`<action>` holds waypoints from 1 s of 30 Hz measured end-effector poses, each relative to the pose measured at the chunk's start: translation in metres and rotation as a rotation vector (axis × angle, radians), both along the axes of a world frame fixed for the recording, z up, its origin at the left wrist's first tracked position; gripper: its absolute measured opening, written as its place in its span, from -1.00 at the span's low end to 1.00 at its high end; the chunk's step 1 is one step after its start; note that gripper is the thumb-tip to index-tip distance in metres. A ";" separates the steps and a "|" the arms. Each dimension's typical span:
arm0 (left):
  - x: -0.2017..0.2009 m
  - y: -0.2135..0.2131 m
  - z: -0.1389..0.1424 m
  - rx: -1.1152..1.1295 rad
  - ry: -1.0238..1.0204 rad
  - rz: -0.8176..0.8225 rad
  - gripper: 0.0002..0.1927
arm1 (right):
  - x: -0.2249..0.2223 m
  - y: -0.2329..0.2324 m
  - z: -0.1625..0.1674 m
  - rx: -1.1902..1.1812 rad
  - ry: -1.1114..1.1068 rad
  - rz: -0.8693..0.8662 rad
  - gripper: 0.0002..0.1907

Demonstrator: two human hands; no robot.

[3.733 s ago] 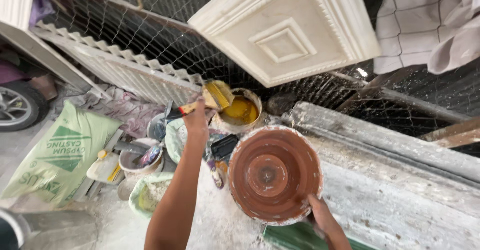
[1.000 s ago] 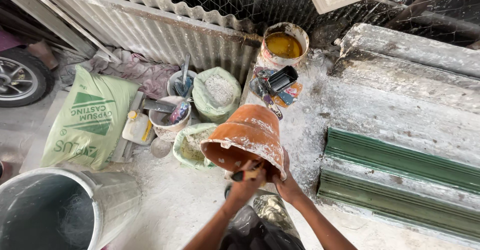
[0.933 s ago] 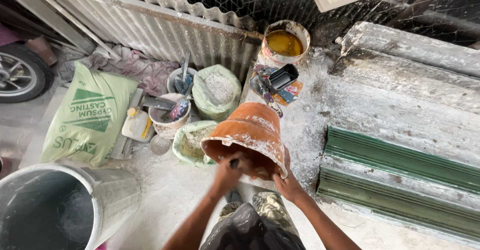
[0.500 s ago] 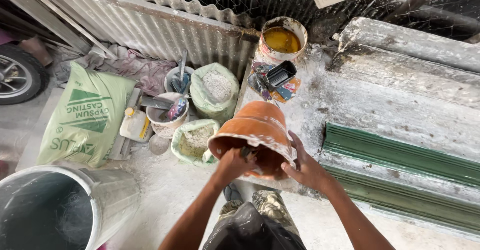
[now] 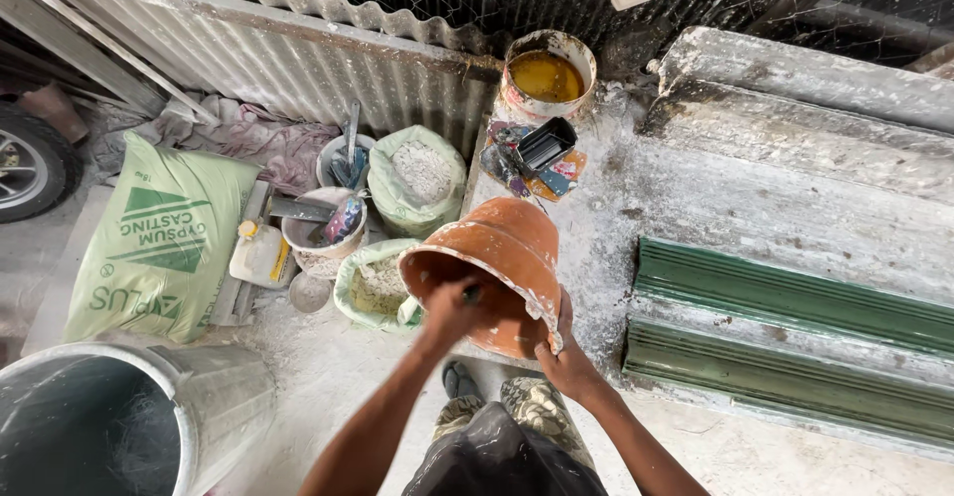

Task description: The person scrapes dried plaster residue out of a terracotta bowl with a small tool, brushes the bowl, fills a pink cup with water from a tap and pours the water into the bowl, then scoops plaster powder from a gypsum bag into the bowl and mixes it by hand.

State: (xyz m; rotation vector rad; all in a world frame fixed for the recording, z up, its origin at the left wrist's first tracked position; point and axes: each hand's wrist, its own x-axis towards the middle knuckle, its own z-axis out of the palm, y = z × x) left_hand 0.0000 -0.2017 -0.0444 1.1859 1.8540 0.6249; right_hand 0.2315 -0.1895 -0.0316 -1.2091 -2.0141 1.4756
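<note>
The orange rubbery bowl-shaped mould (image 5: 502, 262) is held tilted on its side above the edge of the plaster-dusted surface (image 5: 636, 208), its open mouth turned toward the person. The right hand (image 5: 564, 355) props it from below, fingers (image 5: 553, 345) clamped on the lower rim. The left hand (image 5: 449, 309) reaches into the mouth, closed around a small dark tool (image 5: 471, 293) whose kind I cannot make out; it looks blurred, so it is likely rubbing or scraping the inner wall. The step in hand seems to be working the inside of the mould. Carrying on calls for a firm hold underneath while the left hand works round the wall. Beyond the fingers sit a bucket of yellow liquid (image 5: 545, 74) and a dark brush (image 5: 547, 143); left of them, bags of white powder (image 5: 422, 173).
</note>
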 end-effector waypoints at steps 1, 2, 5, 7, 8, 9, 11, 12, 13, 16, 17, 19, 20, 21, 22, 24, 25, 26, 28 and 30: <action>-0.011 -0.005 0.002 0.177 0.238 0.015 -0.52 | -0.003 -0.001 0.000 -0.075 0.004 -0.012 0.03; -0.014 -0.010 0.003 0.351 0.476 0.026 -0.61 | -0.008 -0.002 -0.001 -0.133 -0.067 -0.032 0.03; 0.008 -0.029 0.003 0.616 0.333 0.203 -0.35 | -0.020 -0.001 0.004 -0.275 -0.277 -0.043 0.03; 0.039 -0.040 0.003 0.806 0.049 0.123 -0.64 | -0.022 0.008 0.007 -0.322 -0.416 0.026 0.04; 0.043 -0.045 0.002 0.576 -0.077 0.137 -0.69 | -0.017 0.011 0.013 -0.310 -0.480 0.098 0.07; 0.049 -0.048 0.002 0.350 -0.200 0.150 -0.75 | -0.008 0.018 0.022 -0.291 -0.544 0.172 0.10; 0.043 -0.046 0.002 0.205 -0.180 0.121 -0.79 | 0.010 0.029 0.043 -0.155 -0.608 0.265 0.13; 0.035 -0.040 0.002 0.288 -0.036 0.082 -0.79 | 0.014 0.035 0.052 -0.037 -0.606 0.284 0.13; 0.022 -0.032 0.002 0.365 0.105 0.041 -0.79 | 0.015 0.037 0.059 -0.014 -0.541 0.238 0.09; 0.002 0.000 0.003 0.335 0.396 -0.022 -0.80 | 0.010 0.036 0.066 -0.056 -0.443 0.100 0.02; -0.005 0.010 0.003 0.370 0.385 -0.007 -0.80 | 0.003 0.032 0.061 -0.151 -0.470 0.071 0.04; -0.003 0.023 0.004 0.430 0.359 0.019 -0.80 | -0.004 0.023 0.050 -0.161 -0.359 0.048 0.06; 0.006 0.025 0.003 0.523 0.182 0.101 -0.75 | -0.009 0.017 0.041 -0.070 -0.217 0.059 0.06; 0.018 0.023 0.001 0.615 0.002 0.182 -0.67 | -0.011 0.013 0.033 0.026 -0.076 0.069 0.06; 0.038 0.021 0.000 0.702 -0.179 0.269 -0.58 | -0.009 0.011 0.027 -0.018 -0.112 0.045 0.07; 0.071 0.012 -0.003 0.785 -0.114 0.339 -0.55 | -0.004 0.009 0.016 -0.109 -0.179 0.004 0.08; 0.075 0.006 -0.005 0.742 -0.240 0.293 -0.56 | -0.001 0.008 0.012 -0.093 -0.123 0.000 0.05; 0.075 0.000 -0.006 0.694 -0.366 0.249 -0.57 | 0.005 0.008 0.010 -0.078 -0.069 -0.004 0.03; 0.055 -0.012 -0.009 0.494 -0.452 0.114 -0.60 | 0.011 0.005 0.007 -0.089 -0.009 -0.027 0.00; 0.010 -0.023 -0.011 0.237 -0.052 -0.076 -0.60 | 0.012 0.000 0.005 -0.139 0.008 -0.067 0.00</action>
